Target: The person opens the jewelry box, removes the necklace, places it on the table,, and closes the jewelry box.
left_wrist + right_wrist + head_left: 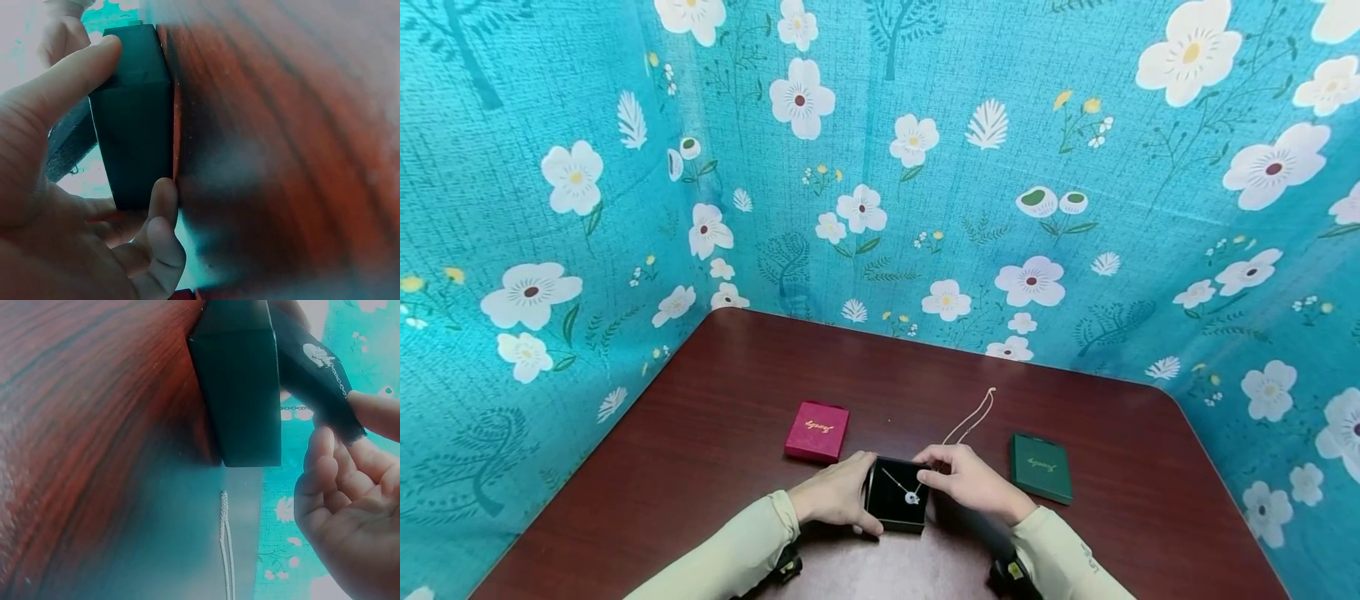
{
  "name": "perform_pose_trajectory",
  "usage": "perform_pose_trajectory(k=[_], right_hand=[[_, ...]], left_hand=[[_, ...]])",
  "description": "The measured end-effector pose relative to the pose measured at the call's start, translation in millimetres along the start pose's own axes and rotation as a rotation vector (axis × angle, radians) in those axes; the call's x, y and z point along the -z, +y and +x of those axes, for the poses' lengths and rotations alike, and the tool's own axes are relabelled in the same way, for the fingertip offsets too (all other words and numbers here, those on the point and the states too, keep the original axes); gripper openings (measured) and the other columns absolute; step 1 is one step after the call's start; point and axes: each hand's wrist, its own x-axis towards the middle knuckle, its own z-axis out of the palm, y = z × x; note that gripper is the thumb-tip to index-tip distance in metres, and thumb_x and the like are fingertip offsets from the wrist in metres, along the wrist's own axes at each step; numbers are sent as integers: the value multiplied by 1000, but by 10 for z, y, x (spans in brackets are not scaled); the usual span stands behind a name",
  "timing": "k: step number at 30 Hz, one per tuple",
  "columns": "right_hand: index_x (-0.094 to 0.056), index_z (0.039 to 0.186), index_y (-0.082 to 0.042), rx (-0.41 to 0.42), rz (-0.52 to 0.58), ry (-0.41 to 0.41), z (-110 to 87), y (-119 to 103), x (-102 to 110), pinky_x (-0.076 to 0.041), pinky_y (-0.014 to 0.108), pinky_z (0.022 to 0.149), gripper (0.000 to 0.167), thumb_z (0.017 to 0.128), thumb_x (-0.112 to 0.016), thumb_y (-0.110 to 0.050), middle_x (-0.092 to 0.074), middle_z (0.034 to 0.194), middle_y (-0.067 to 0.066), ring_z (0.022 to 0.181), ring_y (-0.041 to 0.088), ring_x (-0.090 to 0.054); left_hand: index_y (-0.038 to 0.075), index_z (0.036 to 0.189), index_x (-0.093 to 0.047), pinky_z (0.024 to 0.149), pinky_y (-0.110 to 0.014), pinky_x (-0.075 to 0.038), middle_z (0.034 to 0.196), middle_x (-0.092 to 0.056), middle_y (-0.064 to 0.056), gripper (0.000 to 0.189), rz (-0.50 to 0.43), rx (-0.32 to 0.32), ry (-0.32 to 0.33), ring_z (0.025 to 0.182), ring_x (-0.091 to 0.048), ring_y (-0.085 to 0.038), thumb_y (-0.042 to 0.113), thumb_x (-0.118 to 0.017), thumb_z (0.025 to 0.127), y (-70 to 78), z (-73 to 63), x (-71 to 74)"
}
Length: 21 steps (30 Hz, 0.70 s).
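An open dark green jewelry box [901,526] stands on the table in front of me. My left hand [837,493] grips its left side, the thumb on the near wall and the fingers behind. My right hand [972,481] pinches a black padded insert [306,375] at its edge between thumb and fingers. In the right wrist view the insert is tilted up out of the box. A necklace with a pale, sparkling pendant [912,497] lies over the insert, its chain running towards the pinching fingers.
A flat red jewelry box [817,432] with gold lettering lies beyond my left hand. To the right of my right hand lies a flat green one [1040,468]. A thin chain [973,417] stretches over the table [737,367] behind the right hand. Flowered blue cloth [865,142] hangs around the table.
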Motion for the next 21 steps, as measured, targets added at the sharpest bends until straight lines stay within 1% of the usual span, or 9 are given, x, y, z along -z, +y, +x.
perform_pose_trajectory(k=[3,13,17,21], right_hand=[[-65,112,-18,-23,17,1,2,5,17,-48,28,68,21,95,-58,-28,-62,91,-6,78,11,-55],[-66,114,-18,-61,24,26,2,-37,84,-47,28,71,24,94,-59,-30,-63,97,-4,83,13,-55],[-66,115,-17,-75,6,36,0,-75,112,-47,28,69,24,94,-59,-27,-63,96,-4,81,12,-54],[-66,115,-15,-91,-11,55,-2,-165,138,-46,28,69,22,95,-59,-21,-62,95,-3,79,13,-53]], left_hand=[[11,122,-47,84,-32,-46,106,-51,4,83,13,-9,-1,95,-54,-10,45,-87,57,-5,4,-9],[12,131,-44,87,-31,-45,111,-52,2,89,2,-27,11,99,-53,-11,42,-87,59,-5,-13,0],[10,136,-42,89,-32,-44,116,-52,0,94,-11,-32,17,103,-53,-11,41,-87,59,-12,-21,4],[10,139,-39,91,-32,-44,121,-51,-3,96,-28,-41,18,107,-51,-12,42,-86,61,-27,-27,2]])
